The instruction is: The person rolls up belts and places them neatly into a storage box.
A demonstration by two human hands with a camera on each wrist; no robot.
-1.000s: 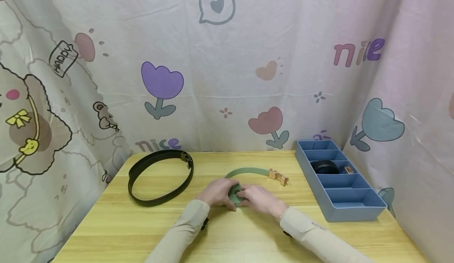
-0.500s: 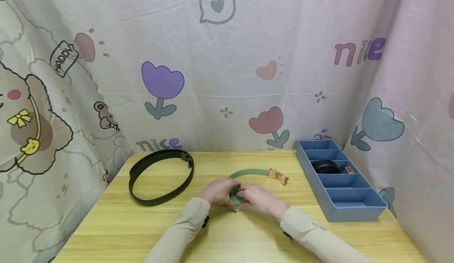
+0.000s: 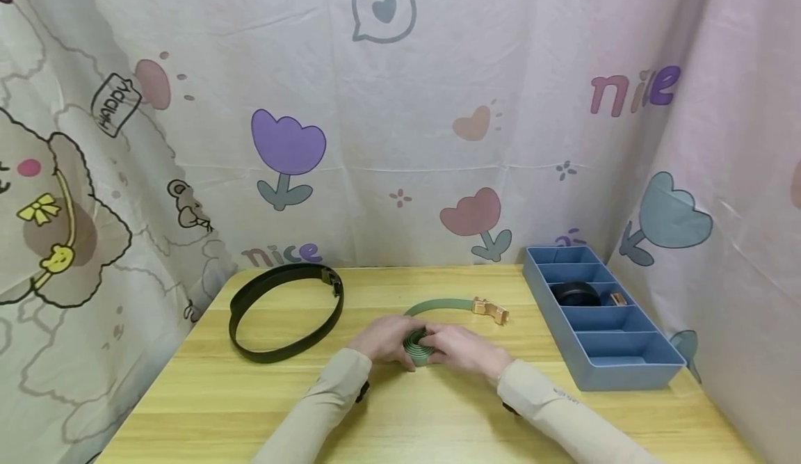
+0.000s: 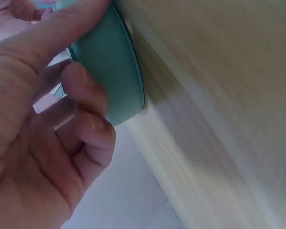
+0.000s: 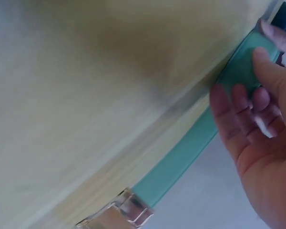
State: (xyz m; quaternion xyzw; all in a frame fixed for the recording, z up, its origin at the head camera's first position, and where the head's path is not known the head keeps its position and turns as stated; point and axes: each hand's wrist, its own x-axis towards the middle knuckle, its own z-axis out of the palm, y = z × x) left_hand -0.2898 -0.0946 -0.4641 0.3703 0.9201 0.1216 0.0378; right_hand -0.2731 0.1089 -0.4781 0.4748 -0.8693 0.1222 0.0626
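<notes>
Green belt [image 3: 418,351], smooth, stitch-edged, forms a spiral between 2 hands [image 3: 386,339] [image 3: 468,349].

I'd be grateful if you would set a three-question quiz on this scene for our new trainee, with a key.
1. True or false: the black belt lies apart from the green belt.
2. Choose one. How does the green belt lie?
A) straight along its whole length
B) partly coiled
C) looped over a sleeve
3. Short answer: which hand is nearer the tray?

Key:
1. True; bare table shows between them.
2. B; the stretch that ends in the buckle lies outside the coil.
3. The right hand.
</notes>
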